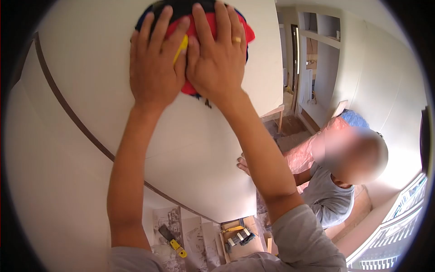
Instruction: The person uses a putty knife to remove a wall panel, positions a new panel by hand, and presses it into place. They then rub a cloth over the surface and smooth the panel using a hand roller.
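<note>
Both my arms reach up to a red and black cloth-like bundle (210,22) with a yellow part, in front of a pale wall panel at the top of the view. My left hand (158,59) lies against its left side with the fingers spread. Beside it, my right hand (217,54), with a ring on one finger, rests on the right side, fingers stretched out and slightly apart. The two hands nearly touch at the thumbs. What lies under the palms is hidden.
A person in a grey shirt (326,195) stands at the right, one hand (243,164) near the panel. Below are dusty steps (195,235), a yellow-handled tool (177,247) and a box (251,254) holding tools. Shelving (324,59) stands behind.
</note>
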The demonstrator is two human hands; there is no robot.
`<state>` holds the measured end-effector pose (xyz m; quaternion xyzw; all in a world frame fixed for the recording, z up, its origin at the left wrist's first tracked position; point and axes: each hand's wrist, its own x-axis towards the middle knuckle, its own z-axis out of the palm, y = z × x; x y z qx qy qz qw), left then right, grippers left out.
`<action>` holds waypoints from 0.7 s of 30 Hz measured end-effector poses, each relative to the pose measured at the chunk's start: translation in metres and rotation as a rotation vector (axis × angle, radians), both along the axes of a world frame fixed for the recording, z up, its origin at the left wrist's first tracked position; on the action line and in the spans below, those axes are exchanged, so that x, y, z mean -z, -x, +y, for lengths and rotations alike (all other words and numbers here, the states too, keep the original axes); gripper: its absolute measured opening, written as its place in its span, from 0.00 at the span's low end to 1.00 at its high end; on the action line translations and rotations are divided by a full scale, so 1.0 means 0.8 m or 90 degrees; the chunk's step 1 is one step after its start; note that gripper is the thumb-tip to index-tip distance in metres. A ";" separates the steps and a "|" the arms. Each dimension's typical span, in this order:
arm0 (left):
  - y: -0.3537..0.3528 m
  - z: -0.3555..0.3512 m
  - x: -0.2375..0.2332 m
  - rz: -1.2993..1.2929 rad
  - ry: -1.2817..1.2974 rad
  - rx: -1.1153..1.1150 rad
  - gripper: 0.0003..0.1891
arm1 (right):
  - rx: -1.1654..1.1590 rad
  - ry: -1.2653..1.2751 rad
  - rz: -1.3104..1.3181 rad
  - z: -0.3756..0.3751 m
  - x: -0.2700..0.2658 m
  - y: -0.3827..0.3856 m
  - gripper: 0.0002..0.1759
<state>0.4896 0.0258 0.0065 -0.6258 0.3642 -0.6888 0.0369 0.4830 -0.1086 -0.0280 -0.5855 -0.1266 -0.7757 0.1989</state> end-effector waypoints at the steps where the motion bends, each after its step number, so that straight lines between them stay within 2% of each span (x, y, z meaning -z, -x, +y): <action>1: 0.004 0.004 0.020 0.023 0.005 0.001 0.23 | 0.004 -0.006 0.043 0.002 0.021 0.004 0.28; 7: 0.030 0.017 0.152 0.142 -0.031 -0.034 0.22 | 0.050 -0.001 0.174 0.011 0.157 0.038 0.28; 11: 0.043 0.022 0.195 0.139 -0.051 -0.052 0.22 | 0.035 -0.004 0.208 0.013 0.194 0.062 0.29; 13: 0.055 0.019 0.183 0.137 -0.042 -0.059 0.20 | 0.031 0.009 0.186 0.013 0.181 0.068 0.29; 17: 0.071 0.000 0.100 0.146 -0.051 -0.035 0.20 | -0.016 -0.014 0.143 -0.002 0.116 0.063 0.30; 21: 0.075 -0.018 0.055 0.074 -0.028 -0.017 0.20 | -0.006 -0.006 0.091 -0.019 0.064 0.061 0.31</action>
